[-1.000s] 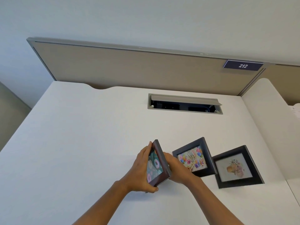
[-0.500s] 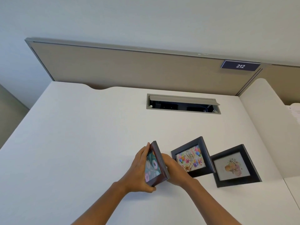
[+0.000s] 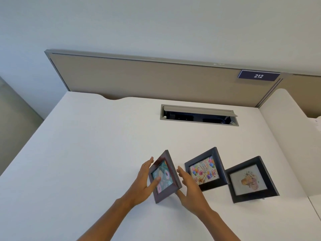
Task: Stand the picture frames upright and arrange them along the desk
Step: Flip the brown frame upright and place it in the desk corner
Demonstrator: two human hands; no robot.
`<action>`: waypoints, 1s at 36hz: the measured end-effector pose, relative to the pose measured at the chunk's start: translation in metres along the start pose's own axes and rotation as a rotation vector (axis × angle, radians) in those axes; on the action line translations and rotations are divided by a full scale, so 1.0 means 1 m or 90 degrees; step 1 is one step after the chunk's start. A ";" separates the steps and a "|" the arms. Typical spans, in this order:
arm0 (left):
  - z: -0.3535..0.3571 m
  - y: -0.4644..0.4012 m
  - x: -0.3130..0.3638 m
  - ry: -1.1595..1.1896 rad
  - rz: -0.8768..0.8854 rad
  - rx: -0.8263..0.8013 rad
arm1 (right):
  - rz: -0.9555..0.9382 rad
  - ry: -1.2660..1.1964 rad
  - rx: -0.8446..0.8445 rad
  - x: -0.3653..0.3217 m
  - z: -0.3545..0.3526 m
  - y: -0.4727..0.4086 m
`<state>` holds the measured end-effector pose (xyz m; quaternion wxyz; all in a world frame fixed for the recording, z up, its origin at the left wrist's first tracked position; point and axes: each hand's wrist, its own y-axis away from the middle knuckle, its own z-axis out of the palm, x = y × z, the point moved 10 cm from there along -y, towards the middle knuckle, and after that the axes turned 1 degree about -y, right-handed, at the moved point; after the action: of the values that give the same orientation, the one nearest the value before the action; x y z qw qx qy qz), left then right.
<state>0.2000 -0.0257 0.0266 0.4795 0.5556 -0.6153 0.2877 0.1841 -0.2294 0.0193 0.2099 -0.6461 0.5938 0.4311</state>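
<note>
Item 1, donut frame [image 3: 163, 177]: lower centre of the picture, on the white desk [image 3: 83, 153]. Propped on its lower edge, tilted, picture side toward the camera. Half a second ago both hands were clasped on its sides; now they have loosened.

Item 2, left hand [image 3: 145, 181]: left of the donut frame, fingers straight and spread. The thumb lies across the frame's glass; the other fingers reach behind its left edge. A touch, not a clasp.

Item 3, right hand [image 3: 188, 186]: right of the donut frame, fingers straight, grip wide, holding nothing. Whether the palm still brushes the frame's right edge cannot be told.

Item 4, balloon frame [image 3: 205, 169]: just right of the right hand, leaning back on the desk, rotated corner-up.

Item 5, ice-cream frame [image 3: 251, 180]: lower right, beside the balloon frame, their edges close or touching, likewise leaning back and skewed.

Judgement: the release suggests the donut frame is being tested to stand alone. If it holds, all three appear propped, but they sit clustered and crooked; spacing and squaring them along the desk remains.

Other fixtures: cable hatch [image 3: 198, 115], lid raised, upper centre; partition [image 3: 156, 79] behind; plate "212" [image 3: 258, 76], upper right.
</note>
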 end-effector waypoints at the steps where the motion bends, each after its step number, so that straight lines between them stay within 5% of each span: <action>1: -0.002 0.000 -0.003 0.006 -0.022 0.017 | 0.013 -0.020 0.010 0.003 0.002 0.003; 23: -0.009 -0.019 0.021 -0.027 -0.082 0.066 | 0.082 -0.228 -0.086 -0.010 0.047 0.037; 36: -0.023 -0.035 0.004 -0.065 -0.044 -0.015 | 0.204 -0.331 0.063 -0.002 0.066 0.050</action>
<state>0.2404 -0.0142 0.0326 0.4638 0.5849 -0.6226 0.2350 0.1165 -0.1868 -0.0026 0.3153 -0.4015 0.6347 0.5801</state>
